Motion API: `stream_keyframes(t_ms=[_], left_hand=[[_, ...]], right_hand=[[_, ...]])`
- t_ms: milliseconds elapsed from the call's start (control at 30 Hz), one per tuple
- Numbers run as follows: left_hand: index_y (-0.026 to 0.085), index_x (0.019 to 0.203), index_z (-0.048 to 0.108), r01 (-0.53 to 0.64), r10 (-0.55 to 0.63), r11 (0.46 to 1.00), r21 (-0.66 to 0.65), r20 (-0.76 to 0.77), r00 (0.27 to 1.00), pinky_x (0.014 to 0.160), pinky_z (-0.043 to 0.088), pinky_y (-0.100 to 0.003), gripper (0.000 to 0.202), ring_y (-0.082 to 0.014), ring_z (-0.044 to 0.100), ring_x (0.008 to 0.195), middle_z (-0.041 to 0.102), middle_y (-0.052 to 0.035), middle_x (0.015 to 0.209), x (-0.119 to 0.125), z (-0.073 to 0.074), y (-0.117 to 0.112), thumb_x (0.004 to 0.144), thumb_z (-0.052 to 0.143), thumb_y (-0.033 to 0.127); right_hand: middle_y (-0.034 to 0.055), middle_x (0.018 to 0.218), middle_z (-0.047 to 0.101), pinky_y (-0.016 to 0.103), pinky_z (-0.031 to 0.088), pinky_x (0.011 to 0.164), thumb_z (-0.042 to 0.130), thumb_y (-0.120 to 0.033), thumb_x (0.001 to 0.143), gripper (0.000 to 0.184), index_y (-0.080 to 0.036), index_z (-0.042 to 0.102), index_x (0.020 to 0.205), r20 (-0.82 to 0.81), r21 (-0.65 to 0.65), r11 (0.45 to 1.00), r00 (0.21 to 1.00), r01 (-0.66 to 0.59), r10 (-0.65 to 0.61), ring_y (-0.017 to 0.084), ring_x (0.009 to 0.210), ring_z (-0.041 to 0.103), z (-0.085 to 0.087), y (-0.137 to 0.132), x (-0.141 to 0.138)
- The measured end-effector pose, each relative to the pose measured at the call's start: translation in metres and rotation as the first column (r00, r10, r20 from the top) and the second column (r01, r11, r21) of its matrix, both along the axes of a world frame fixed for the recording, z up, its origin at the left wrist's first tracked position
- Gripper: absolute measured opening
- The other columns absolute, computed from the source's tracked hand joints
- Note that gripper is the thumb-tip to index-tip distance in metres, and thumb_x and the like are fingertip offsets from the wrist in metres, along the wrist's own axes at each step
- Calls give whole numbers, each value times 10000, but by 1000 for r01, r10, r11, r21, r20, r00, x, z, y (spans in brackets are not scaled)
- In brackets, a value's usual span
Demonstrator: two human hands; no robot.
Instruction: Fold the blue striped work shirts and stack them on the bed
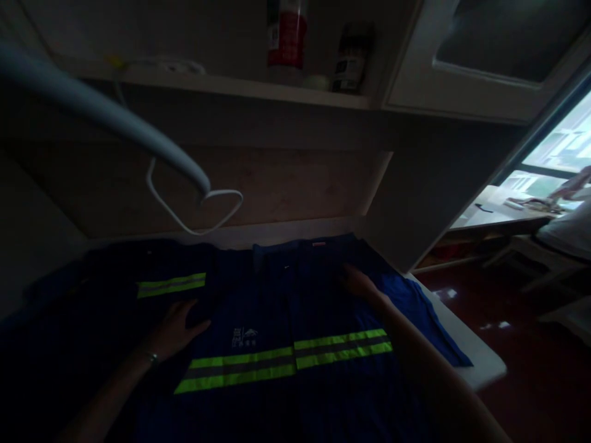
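A dark blue work jacket (258,307) lies spread out, its collar towards the wall. Yellow-green reflective bands (341,347) run across its front, and white lettering with a small logo (244,336) shows on the chest. My left hand (178,326) is over the fabric left of the lettering, thumb and fingers apart, holding nothing I can see. On the jacket's upper right part, near the shoulder, rests my right hand (362,284). It looks stretched out over the cloth, though its fingertips fade into the dark.
More dark blue clothing with a reflective band (172,285) lies at the left. A grey lamp arm (152,132) with a white loop hangs above. The shelf (231,86) holds a red-labelled container (286,37) and a dark jar (351,58). A white table corner (484,369) sticks out right; a person (570,224) is beyond.
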State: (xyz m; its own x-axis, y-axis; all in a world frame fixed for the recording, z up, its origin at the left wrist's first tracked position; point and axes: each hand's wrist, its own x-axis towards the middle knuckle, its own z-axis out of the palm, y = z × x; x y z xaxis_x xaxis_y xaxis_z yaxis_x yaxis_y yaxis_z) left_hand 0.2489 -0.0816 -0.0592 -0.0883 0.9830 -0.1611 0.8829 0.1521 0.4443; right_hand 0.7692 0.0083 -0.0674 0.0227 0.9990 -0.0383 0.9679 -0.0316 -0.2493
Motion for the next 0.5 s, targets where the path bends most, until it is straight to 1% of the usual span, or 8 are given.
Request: stream_keyframes(t_ms=[67, 167, 267, 333, 367, 433, 467, 500], left_hand=[[98, 1423, 423, 13, -14, 998, -69, -22, 1000, 1038, 428, -398, 922, -323, 539, 1248, 423, -218, 1468, -4, -9, 13, 700, 529, 661], [96, 1369, 466, 53, -57, 995, -89, -50, 997, 997, 444, -372, 774, -296, 589, 1178, 529, -216, 1373, -15, -17, 15, 757, 501, 568], [178, 1121, 612, 77, -90, 989, -130, -96, 991, 870, 482, -369, 465, -278, 672, 975, 700, -152, 1080, -17, -13, 4, 843, 407, 489], [230, 958, 639, 76, -92, 988, -132, -118, 989, 808, 486, -371, 347, -281, 687, 892, 725, -105, 915, -11, -4, -5, 865, 391, 453], [234, 950, 639, 53, -66, 990, -134, -91, 994, 778, 491, -370, 324, -283, 693, 850, 721, -92, 844, -8, 1, -11, 865, 403, 438], [216, 1137, 593, -84, 103, 980, -178, 104, 989, 664, 509, -364, 401, -279, 691, 691, 681, -57, 682, -3, 15, -28, 867, 428, 463], [198, 1264, 516, -187, 241, 957, -221, 254, 937, 596, 511, -356, 498, -271, 675, 605, 648, -29, 615, -3, 22, -38, 866, 450, 491], [189, 1361, 419, -299, 388, 916, -267, 403, 829, 543, 510, -346, 596, -258, 659, 542, 623, -1, 579, -4, 30, -50, 858, 489, 501]], right_hand=[[181, 1299, 600, 357, 472, 904, 454, -377, 954, 446, -119, 588, 1292, 11, -29, 1000, 1000, 12, -12, 275, 1117, 619, -7, 5, -7], [132, 1186, 658, 322, 474, 860, 431, -328, 966, 359, -155, 665, 1177, 9, -6, 1000, 1000, -14, 14, 241, 1034, 650, -7, -2, -10], [77, 1218, 648, 291, 473, 803, 409, -351, 981, 348, -222, 668, 1174, 23, 113, 993, 1000, -16, 13, 206, 970, 661, 5, -21, -13], [55, 1236, 649, 292, 473, 753, 399, -395, 986, 357, -258, 672, 1169, 42, 222, 975, 999, -2, -8, 203, 932, 666, 17, -37, -17], [50, 1223, 661, 297, 472, 744, 398, -411, 986, 361, -266, 681, 1156, 60, 269, 963, 998, -5, -11, 209, 927, 665, 24, -45, -18], [60, 1131, 708, 323, 469, 775, 415, -430, 980, 362, -262, 710, 1105, 116, 374, 926, 993, -44, 1, 232, 936, 657, 37, -63, -19], [70, 1058, 730, 344, 464, 810, 434, -433, 974, 354, -257, 727, 1068, 148, 434, 898, 989, -79, 15, 245, 949, 651, 44, -72, -19], [78, 984, 742, 368, 456, 850, 458, -432, 964, 339, -254, 740, 1021, 176, 497, 859, 984, -120, 36, 255, 961, 645, 50, -80, -18]])
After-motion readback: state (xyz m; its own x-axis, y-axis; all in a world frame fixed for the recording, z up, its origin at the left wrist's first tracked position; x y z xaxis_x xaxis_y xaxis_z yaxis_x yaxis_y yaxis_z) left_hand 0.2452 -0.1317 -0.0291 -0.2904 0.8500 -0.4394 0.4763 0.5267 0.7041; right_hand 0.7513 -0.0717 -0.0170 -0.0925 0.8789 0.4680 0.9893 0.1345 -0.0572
